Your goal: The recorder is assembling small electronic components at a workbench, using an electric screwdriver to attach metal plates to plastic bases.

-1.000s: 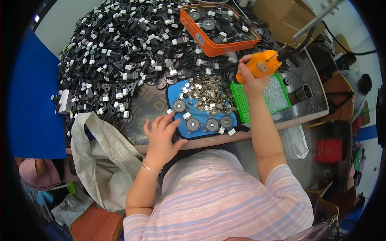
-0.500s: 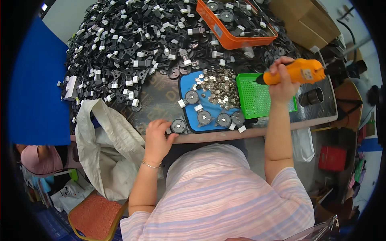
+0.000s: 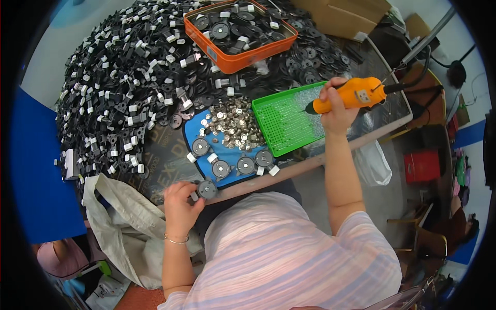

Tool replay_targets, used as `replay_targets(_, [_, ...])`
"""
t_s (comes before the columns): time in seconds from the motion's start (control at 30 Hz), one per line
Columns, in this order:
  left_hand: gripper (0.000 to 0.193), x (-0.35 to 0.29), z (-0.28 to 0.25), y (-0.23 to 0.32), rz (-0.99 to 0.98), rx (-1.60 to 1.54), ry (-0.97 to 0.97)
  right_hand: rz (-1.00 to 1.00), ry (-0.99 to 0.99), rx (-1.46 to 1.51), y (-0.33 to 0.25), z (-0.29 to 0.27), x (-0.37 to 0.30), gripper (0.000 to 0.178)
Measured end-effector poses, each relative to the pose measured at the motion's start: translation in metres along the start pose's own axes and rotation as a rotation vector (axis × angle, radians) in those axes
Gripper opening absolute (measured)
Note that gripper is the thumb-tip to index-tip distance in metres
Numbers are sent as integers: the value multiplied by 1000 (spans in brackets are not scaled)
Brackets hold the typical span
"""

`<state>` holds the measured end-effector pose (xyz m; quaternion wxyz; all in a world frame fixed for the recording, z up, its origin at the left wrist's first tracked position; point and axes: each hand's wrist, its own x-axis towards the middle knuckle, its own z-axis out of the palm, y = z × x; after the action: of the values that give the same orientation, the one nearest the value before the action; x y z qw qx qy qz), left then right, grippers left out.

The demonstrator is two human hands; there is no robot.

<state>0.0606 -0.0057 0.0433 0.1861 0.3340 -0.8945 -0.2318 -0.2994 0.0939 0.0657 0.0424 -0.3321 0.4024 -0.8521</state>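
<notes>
My left hand (image 3: 181, 202) is closed at the table's front edge, thumb and fingers gripping the stem side of a dark grey disc-shaped part (image 3: 207, 189). My right hand (image 3: 338, 111) is wrapped round an orange electric screwdriver (image 3: 357, 94). Its dark nose points left, with the thin tip over the green perforated tray (image 3: 279, 139); whether the tip touches anything there I cannot tell. Between my hands, a blue mat (image 3: 194, 126) bears a heap of small shiny metal caps (image 3: 240, 124) and several similar discs with white ends, one being a grey disc (image 3: 221, 169).
A big pile of black parts with white ends (image 3: 119, 82) covers the table's far left. Behind the mat stands an orange bin (image 3: 235, 63) of parts, with a cardboard box (image 3: 343, 18) beyond it. A whitish sack (image 3: 121, 222) hangs at the left front edge.
The whole view has swung, so the table appears shifted left and tilted. The screwdriver tip has moved further right over the green tray. My left hand stays with the disc part.
</notes>
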Motion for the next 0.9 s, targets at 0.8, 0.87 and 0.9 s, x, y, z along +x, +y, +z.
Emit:
replay_targets(0.8, [26, 29, 27, 9, 46, -146, -235, 12, -33, -73, 25, -3, 4, 28])
replay_targets(0.87, [26, 26, 28, 11, 63, -144, -230, 43, -23, -66, 25, -6, 5, 27])
replay_targets(0.9, [27, 24, 31, 9, 57, -143, -216, 45, -30, -66, 25, -5, 5, 27])
